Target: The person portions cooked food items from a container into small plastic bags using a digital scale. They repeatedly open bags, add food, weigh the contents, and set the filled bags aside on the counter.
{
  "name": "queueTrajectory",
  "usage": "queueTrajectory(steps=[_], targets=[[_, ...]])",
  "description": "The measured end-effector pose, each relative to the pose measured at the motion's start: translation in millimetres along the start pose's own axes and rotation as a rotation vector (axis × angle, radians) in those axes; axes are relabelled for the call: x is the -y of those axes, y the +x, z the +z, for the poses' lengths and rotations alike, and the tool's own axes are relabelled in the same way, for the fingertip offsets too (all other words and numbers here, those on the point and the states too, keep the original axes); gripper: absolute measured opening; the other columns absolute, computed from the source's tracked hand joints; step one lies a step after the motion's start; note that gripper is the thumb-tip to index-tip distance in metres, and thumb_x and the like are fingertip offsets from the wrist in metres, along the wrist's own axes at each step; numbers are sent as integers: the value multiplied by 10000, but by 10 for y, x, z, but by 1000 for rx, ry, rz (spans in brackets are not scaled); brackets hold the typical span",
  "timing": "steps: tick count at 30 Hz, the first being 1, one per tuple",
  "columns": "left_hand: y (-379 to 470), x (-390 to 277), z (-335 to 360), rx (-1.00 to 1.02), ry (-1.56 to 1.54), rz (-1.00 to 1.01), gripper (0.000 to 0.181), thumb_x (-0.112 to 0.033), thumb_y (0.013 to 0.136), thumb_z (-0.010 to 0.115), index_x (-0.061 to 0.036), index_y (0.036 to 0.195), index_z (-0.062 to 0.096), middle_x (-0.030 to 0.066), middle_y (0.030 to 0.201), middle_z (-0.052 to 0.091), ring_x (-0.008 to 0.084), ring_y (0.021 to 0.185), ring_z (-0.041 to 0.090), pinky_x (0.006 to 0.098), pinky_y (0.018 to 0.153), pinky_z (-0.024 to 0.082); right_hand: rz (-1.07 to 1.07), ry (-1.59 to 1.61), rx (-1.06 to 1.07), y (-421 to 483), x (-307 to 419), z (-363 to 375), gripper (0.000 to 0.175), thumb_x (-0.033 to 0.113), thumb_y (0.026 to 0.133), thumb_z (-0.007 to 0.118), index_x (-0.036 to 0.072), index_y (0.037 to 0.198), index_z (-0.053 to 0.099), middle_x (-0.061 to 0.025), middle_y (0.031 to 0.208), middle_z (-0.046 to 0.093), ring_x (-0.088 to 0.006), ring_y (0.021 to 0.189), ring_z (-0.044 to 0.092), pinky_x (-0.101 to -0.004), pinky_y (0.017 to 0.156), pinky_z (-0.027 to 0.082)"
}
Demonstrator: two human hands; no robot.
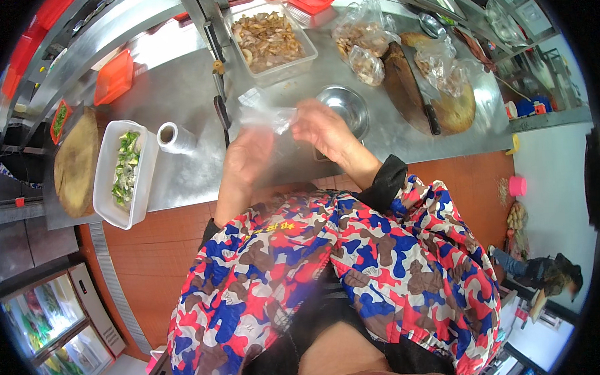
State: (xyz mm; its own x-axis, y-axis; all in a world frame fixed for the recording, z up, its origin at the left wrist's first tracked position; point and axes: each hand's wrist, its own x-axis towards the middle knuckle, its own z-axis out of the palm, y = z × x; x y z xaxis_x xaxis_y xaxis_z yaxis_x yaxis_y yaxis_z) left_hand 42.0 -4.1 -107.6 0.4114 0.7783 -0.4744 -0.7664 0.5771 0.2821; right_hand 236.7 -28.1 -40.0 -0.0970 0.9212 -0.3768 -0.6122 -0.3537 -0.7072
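Observation:
A thin clear plastic bag [262, 109] is stretched between my two hands above the steel worktop. My right hand [323, 129] pinches its right edge between thumb and fingers. My left hand [246, 152], blurred, has its palm turned up and its fingers at the bag's lower left side. Just beyond my right hand is a shiny steel bowl [349, 104], partly covered by it. A small container [322, 154] under my right wrist is mostly hidden. Left of my hands stands a roll of plastic bags [179, 138], beside a white plastic tub [148, 180] holding chopped green vegetables [126, 169].
A clear tub [276, 74] of sliced, sauced food stands at the back. Bagged food [366, 36] and a knife [430, 113] on round chopping boards [456, 107] lie right. Another round board [76, 165] is far left. A person [541, 273] stands in the distance.

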Motion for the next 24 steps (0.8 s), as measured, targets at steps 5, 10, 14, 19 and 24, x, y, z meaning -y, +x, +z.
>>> queueTrajectory(steps=[5,10,14,19,24], targets=[[-28,-14,152,137,-65,-111,225,-56,853,592,-22,1075,576,106,1068,623,246,989,620,413,874,521,-6,95,-3,139,-22,-161,105,100,873,540,46,963,548,-33,754,581,-131,665,608,-284,589,555],[-103,-6,310,157,220,190,300,-46,850,573,-74,1148,565,69,1117,584,229,1012,595,372,886,502,3,-14,122,148,-8,-115,183,157,876,594,37,1006,548,-42,847,594,-148,700,622,-301,593,566],[-38,-109,262,233,473,352,288,20,872,530,-57,1147,566,46,1083,578,179,984,597,321,856,510,-83,-556,297,16,24,60,298,214,862,671,5,1043,559,-64,921,625,-147,726,628,-299,610,567],[-107,44,524,43,713,478,289,18,908,513,-61,1183,558,5,954,599,108,862,586,236,757,480,-196,-1103,33,133,33,-14,380,250,831,673,-2,1096,573,-132,939,636,-188,814,645,-319,677,527],[-98,151,559,67,980,491,361,28,845,608,-93,1182,568,-29,896,554,46,760,514,181,650,427,-671,-1040,-195,228,-133,-21,165,146,841,649,47,965,603,-65,722,617,-126,658,586,-305,597,466]])
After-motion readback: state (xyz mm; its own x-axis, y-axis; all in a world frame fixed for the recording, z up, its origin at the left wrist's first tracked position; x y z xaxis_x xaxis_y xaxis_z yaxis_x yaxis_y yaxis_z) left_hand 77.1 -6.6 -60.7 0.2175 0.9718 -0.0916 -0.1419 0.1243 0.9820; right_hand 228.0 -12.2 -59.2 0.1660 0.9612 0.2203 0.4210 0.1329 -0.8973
